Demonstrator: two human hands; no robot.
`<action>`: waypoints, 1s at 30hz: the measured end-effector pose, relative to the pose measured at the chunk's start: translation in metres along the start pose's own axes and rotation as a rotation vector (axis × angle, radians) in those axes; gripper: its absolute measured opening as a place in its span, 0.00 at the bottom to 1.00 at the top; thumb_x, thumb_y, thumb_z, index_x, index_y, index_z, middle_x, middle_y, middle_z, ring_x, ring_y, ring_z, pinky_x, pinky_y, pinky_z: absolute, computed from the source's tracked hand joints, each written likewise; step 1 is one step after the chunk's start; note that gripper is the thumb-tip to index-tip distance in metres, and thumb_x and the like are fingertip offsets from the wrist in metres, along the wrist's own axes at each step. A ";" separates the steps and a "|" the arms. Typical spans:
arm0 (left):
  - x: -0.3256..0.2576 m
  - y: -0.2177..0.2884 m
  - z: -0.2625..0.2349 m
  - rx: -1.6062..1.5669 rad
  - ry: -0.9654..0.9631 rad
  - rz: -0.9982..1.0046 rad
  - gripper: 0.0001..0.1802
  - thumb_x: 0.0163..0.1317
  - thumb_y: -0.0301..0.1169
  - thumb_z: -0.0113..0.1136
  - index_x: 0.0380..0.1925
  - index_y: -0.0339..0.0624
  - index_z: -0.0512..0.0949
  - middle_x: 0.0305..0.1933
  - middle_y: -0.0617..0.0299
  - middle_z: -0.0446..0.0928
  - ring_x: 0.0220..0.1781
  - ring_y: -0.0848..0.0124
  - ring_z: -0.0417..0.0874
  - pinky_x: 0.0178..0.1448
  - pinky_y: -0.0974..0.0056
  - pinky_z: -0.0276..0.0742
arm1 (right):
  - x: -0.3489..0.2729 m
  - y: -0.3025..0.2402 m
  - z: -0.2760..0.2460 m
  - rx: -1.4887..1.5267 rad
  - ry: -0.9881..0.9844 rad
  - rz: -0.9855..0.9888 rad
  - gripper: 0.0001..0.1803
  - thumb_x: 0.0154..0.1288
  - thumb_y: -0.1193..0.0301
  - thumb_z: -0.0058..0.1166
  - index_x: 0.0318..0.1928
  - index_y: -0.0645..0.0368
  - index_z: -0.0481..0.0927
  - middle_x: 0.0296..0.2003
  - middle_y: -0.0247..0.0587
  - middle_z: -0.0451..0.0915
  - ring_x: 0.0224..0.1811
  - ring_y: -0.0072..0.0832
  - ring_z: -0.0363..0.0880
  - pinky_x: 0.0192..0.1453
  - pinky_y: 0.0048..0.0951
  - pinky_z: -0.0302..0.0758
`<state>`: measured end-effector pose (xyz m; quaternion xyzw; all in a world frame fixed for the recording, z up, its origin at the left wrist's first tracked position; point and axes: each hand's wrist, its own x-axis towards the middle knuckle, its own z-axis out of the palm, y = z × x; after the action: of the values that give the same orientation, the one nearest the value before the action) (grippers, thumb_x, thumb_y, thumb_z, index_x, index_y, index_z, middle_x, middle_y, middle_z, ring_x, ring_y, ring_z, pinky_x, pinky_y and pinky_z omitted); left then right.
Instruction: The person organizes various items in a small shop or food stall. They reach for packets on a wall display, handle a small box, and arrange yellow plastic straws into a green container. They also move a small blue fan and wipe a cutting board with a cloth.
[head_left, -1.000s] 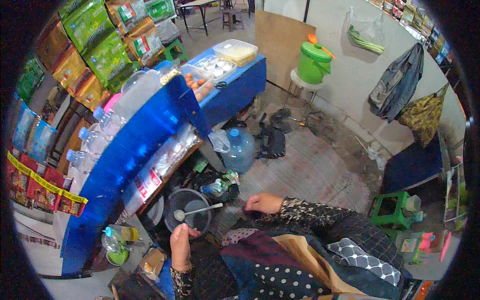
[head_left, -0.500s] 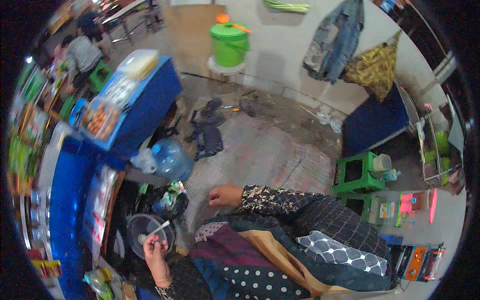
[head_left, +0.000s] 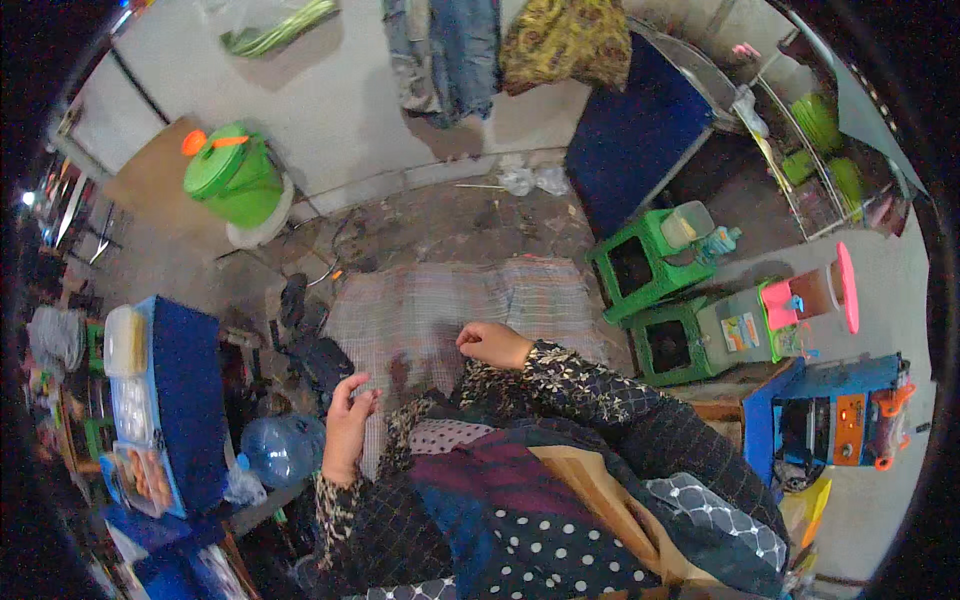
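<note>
The checked floor mat (head_left: 450, 310) lies flat just beyond both hands, its long axis running left to right. The left hand (head_left: 347, 415) hovers above its near edge, fingers loosely curled, holding nothing. The right hand (head_left: 492, 343) is a loose empty fist, apart from the left. Left of the left hand stands a clear water jug (head_left: 283, 449).

Green lidded bucket (head_left: 235, 180) with orange handle against the pale wall, upper left. Clothes (head_left: 445, 50) and a yellow patterned cloth (head_left: 565, 40) hang on that wall. Dark blue panel (head_left: 640, 140) leans to the right of them. Two green plastic stools (head_left: 640, 265) side by side at right; a clear jar (head_left: 686, 224) on the nearer-wall one. Pink jug (head_left: 820, 292) further right. Blue tabletop (head_left: 185, 400) at left with food trays (head_left: 125, 340). Large clear water bottle (head_left: 280, 450) just beside it. Dark shoes (head_left: 300, 330) on the floor near the bucket.
</note>
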<state>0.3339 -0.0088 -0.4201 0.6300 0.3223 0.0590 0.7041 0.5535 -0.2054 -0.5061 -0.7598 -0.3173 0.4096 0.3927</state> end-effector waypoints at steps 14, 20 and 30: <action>0.341 0.033 0.022 0.095 -0.562 -0.111 0.16 0.62 0.28 0.52 0.50 0.38 0.70 0.43 0.61 0.73 0.42 0.73 0.76 0.45 0.70 0.72 | 0.043 0.034 -0.111 0.371 0.592 0.564 0.11 0.62 0.68 0.51 0.42 0.61 0.76 0.29 0.34 0.78 0.30 0.20 0.76 0.36 0.25 0.73; 0.436 0.111 0.098 0.445 -0.669 0.141 0.15 0.61 0.30 0.52 0.48 0.41 0.71 0.43 0.63 0.74 0.41 0.76 0.75 0.41 0.71 0.70 | 0.074 0.014 -0.179 0.326 0.637 0.507 0.14 0.61 0.67 0.53 0.44 0.60 0.76 0.33 0.38 0.79 0.35 0.25 0.77 0.41 0.27 0.74; 0.525 0.131 0.227 0.415 -0.754 0.155 0.13 0.61 0.31 0.54 0.46 0.42 0.73 0.43 0.65 0.74 0.45 0.76 0.73 0.50 0.69 0.69 | 0.115 0.080 -0.271 0.375 0.562 0.364 0.14 0.62 0.69 0.52 0.49 0.57 0.74 0.36 0.31 0.78 0.39 0.18 0.75 0.44 0.21 0.71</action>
<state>0.9090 0.0813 -0.4982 0.7580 -0.0005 -0.1881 0.6246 0.8556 -0.2435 -0.5213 -0.8014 0.0236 0.2992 0.5174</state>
